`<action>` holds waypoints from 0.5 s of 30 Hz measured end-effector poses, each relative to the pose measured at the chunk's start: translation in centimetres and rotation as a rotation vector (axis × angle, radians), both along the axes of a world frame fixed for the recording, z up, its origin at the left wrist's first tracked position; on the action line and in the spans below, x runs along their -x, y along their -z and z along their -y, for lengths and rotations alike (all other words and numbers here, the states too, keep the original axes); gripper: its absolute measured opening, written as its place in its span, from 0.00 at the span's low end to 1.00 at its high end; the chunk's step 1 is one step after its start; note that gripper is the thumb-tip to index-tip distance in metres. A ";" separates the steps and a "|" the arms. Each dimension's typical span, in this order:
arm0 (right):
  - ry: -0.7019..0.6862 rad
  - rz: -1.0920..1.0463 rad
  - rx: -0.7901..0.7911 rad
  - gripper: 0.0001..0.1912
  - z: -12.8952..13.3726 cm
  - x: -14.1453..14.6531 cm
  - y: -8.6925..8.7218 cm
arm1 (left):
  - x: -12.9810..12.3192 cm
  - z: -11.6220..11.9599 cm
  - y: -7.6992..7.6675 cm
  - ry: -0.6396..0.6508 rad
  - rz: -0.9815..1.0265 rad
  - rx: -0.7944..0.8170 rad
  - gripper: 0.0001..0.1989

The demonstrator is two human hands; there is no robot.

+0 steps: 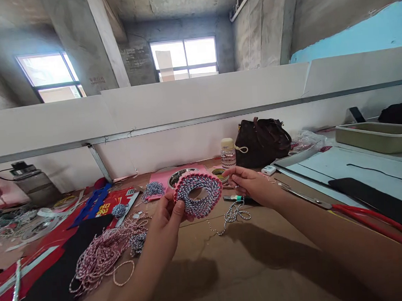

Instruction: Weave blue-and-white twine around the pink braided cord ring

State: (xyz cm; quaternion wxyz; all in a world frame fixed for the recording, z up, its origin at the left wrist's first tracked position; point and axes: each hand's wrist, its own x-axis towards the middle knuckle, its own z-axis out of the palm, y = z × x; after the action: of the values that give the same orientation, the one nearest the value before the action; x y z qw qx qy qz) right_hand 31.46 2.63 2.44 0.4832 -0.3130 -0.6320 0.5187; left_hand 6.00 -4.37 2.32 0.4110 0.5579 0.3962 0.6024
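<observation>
My left hand (169, 211) grips a braided cord ring (199, 207) by its left side, thumb in front. Blue, white and dark cord forms its face, with pink-red loops along the outer edge. Just right of the ring, my right hand (245, 182) is closed in a pinch; what its fingertips hold is too small to make out. Below, a loose black-and-white cord (237, 213) lies on the brown tabletop (262, 255), one strand trailing toward the ring. A dark object with a green end (239, 197) lies beneath my right hand.
Pink cord (105, 251) is heaped at left, near balls of blue-white cord (154, 188). Red-handled scissors (372, 222) lie under my right forearm. Behind stand a metal bowl (173, 180), tape roll (219, 171), bottle (227, 153) and dark handbag (263, 140); a green tray (373, 137) sits far right.
</observation>
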 end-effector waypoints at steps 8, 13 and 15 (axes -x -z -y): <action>0.090 0.096 0.105 0.22 -0.4 -0.3 -0.1 | 0.5 -0.3 -0.2 0.018 -0.061 0.045 0.23; 0.147 0.087 0.098 0.15 -0.5 -0.2 0.0 | 0.5 -0.5 -0.4 0.013 0.023 0.121 0.26; 0.138 0.076 0.064 0.15 -0.5 -0.1 0.1 | 0.6 -0.6 -0.4 0.011 0.044 0.142 0.27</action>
State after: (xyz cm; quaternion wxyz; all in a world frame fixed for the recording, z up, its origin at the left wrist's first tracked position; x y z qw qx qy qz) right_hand 31.55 3.11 2.33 0.4830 -0.3907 -0.6101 0.4919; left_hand 5.43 -3.78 2.72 0.4617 0.5159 0.4257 0.5826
